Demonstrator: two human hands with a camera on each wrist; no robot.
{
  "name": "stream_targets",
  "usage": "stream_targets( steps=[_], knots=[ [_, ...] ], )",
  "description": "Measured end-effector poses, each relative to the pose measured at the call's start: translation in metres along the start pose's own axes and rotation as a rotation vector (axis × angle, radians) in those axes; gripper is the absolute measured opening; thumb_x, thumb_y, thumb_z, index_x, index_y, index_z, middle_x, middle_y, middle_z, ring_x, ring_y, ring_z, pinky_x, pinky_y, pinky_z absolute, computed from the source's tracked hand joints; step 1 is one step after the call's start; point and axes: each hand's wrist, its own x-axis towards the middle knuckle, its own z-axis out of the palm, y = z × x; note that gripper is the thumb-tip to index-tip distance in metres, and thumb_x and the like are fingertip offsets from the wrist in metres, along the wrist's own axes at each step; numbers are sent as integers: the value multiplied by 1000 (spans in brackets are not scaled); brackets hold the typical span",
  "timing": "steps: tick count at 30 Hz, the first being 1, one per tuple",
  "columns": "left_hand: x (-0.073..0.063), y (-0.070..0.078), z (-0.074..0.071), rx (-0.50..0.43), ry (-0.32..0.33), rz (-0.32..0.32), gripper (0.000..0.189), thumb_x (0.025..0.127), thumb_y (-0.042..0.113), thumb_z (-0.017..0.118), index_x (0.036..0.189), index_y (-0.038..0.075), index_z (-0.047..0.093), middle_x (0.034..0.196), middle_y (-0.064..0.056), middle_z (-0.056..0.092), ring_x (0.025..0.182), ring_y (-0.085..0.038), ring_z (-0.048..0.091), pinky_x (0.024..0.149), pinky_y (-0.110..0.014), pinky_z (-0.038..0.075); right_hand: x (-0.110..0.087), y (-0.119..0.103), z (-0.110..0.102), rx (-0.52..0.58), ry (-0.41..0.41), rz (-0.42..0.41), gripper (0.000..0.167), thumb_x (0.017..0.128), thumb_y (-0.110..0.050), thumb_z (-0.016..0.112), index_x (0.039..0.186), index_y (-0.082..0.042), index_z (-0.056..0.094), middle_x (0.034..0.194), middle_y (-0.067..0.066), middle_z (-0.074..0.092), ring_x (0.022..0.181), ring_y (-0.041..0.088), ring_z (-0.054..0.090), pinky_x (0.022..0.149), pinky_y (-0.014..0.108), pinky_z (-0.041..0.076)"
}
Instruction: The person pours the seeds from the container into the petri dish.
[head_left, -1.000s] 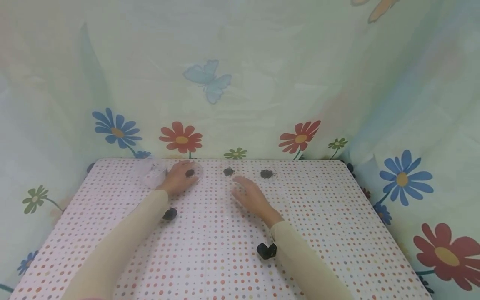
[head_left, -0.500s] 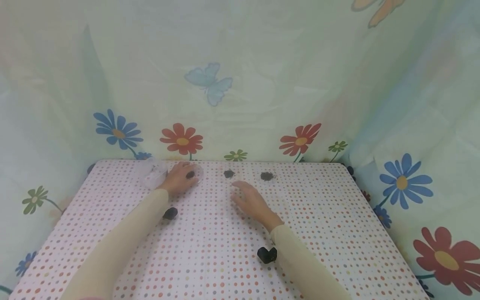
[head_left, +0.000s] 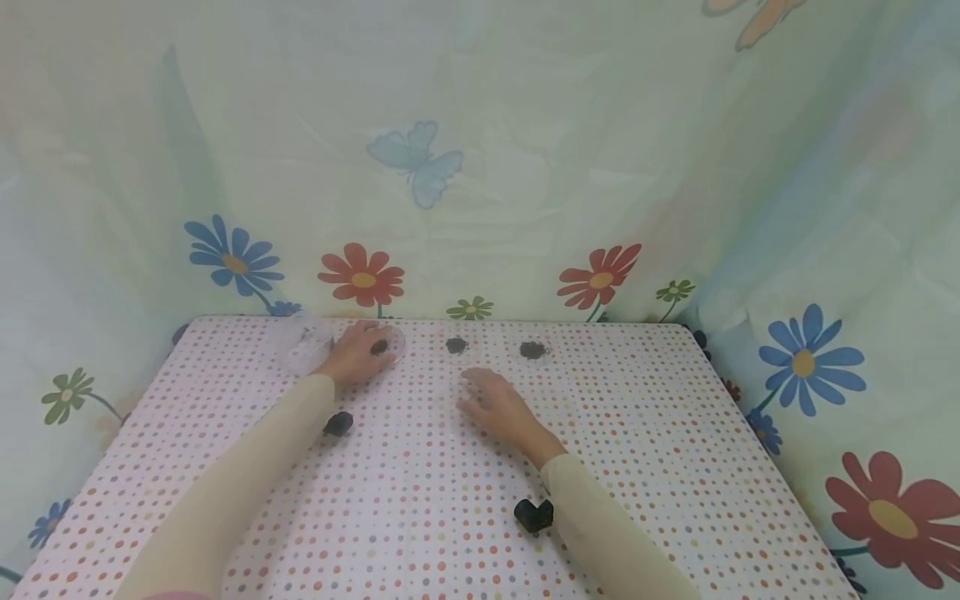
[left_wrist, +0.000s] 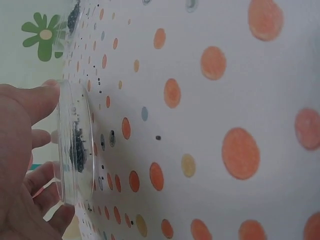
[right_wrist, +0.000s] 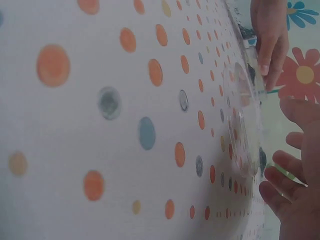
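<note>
The pale fabric backdrop [head_left: 660,142], softly creased and printed with flowers, likely hangs there to screen the workspace. Below it spreads a smooth white dotted table cover [head_left: 420,500]. On the far left sits a group of crinkly-looking clear ware [head_left: 298,343], perhaps kept aside for elbow room. The left hand [head_left: 352,356] grips a clear petri dish [left_wrist: 64,150] at the far side of the table, thumb on one edge of the rim and fingers on the other, probably to steady it without covering its contents. The right hand [head_left: 501,408], nearer and to the right, has relaxed fingers beside a round clear dish [right_wrist: 243,125]; whether they touch it I cannot tell. Two dark piles [head_left: 457,345] [head_left: 533,350] line up to the right of the held dish, whose own grainy black heap [left_wrist: 77,147] lies inside. Tiny black specks [left_wrist: 158,137] dot the cover.
</note>
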Motion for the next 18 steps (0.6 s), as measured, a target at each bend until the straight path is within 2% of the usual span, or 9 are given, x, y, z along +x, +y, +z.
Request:
stream_targets(
  steps=[9,15,18],
  knots=[
    [0,-2,1,5,-9,-11,65,94,41,58,151,23,34,160,-13,22,147,-38,19,115,-67,16,-1,-4,1,-69,-28,-15,68,84,-40,73,141,-13,47,149,9,45,141,29,38,119,47,29],
    [2,-1,2,17,-16,-6,64,94,42,58,151,24,34,160,-12,22,148,-38,19,115,-68,16,-6,-8,0,-60,-69,27,79,79,-42,76,145,-16,42,152,5,42,143,27,35,119,47,27],
    [2,0,0,22,-14,1,64,94,42,58,151,22,34,160,-14,22,147,-39,19,115,-67,17,-8,-7,1,-50,-84,15,82,78,-43,78,146,-18,41,153,4,41,144,26,34,120,46,27]
  ],
)
